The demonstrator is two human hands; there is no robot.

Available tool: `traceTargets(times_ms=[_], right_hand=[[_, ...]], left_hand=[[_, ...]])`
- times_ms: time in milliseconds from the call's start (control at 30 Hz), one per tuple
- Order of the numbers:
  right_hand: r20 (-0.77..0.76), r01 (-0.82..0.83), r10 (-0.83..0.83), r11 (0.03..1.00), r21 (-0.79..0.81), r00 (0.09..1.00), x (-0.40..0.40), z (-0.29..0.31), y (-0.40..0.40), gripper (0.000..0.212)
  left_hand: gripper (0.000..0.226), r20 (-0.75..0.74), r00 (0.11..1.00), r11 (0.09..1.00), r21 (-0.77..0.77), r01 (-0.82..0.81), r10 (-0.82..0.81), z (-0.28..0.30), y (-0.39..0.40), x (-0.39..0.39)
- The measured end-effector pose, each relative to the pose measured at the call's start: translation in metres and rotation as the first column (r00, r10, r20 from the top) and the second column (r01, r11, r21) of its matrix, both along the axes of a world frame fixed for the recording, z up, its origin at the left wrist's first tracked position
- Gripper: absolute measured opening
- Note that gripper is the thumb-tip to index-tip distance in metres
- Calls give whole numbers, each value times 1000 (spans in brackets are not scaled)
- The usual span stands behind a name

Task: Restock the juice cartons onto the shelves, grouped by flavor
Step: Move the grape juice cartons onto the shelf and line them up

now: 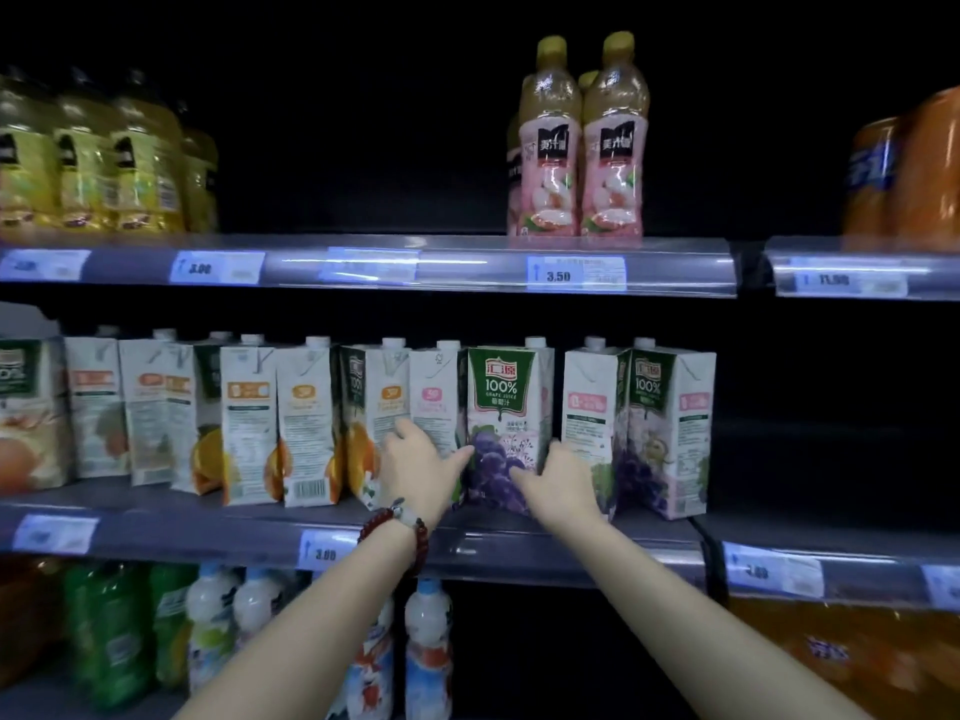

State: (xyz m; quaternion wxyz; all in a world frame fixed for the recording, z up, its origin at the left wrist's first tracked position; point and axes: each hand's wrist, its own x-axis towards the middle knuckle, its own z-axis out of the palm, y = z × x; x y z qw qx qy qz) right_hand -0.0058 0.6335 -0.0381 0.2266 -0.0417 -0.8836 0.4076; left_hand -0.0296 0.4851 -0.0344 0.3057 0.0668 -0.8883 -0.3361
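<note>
A grape juice carton (501, 407) with a green top and purple grapes stands upright on the middle shelf (234, 527), facing me. My left hand (418, 467) grips its lower left side and my right hand (561, 475) grips its lower right side. Just left of it stand a white carton turned sideways (434, 392) and several orange juice cartons (304, 418). To its right, across a small gap, stand two more grape cartons (670, 423), angled.
Pink-labelled bottles (576, 148) and yellow bottles (104, 153) stand on the upper shelf. Green and white bottles (218, 631) fill the lower shelf. The middle shelf right of the grape cartons is dark and bare. Price tags line the shelf edges.
</note>
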Motion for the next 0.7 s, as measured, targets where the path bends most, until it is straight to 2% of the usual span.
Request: traceTargets(times_ms=[100, 200, 500, 633, 700], right_hand=[[-6, 49, -49, 997, -63, 999, -9, -3, -14, 46], [-27, 84, -86, 995, -51, 996, -11, -3, -12, 46], [-116, 61, -69, 995, -76, 991, 0, -10, -11, 38], [-149, 51, -68, 992, -114, 986, 1, -10, 2, 49], [-141, 63, -72, 996, -69, 987, -2, -10, 3, 49]], left_hand=[[79, -45, 998, 998, -32, -53, 51, -2, 4, -5], [77, -50, 997, 998, -29, -61, 60, -4, 3, -9], [69, -117, 993, 1000, -20, -18, 15, -6, -5, -7], [72, -137, 991, 1000, -2, 9, -10, -6, -14, -3], [76, -131, 991, 999, 24, 35, -31, -6, -16, -1]])
